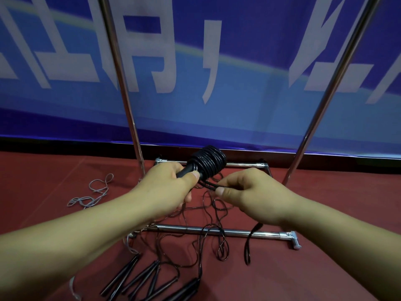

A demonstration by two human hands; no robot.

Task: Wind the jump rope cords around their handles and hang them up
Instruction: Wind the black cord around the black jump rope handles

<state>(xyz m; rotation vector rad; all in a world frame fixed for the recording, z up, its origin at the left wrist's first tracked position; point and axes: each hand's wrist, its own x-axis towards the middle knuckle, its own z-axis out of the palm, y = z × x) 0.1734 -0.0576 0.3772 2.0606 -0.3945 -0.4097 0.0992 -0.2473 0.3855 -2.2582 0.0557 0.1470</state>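
Red floor (325,213), blue banner (238,105) behind, steel rack (217,230). My left hand (167,187) grips the handles (186,171) with coiled cord (209,162); my right hand (249,192) pinches the loose cord end (208,185). Spare ropes (152,276) lie below.

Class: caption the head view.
Left hand grips a cord-wound handle; right hand pinches the loose cord.

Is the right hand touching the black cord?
Touching. The head view shows the right hand pinching the black cord between thumb and fingers, just below the coil.
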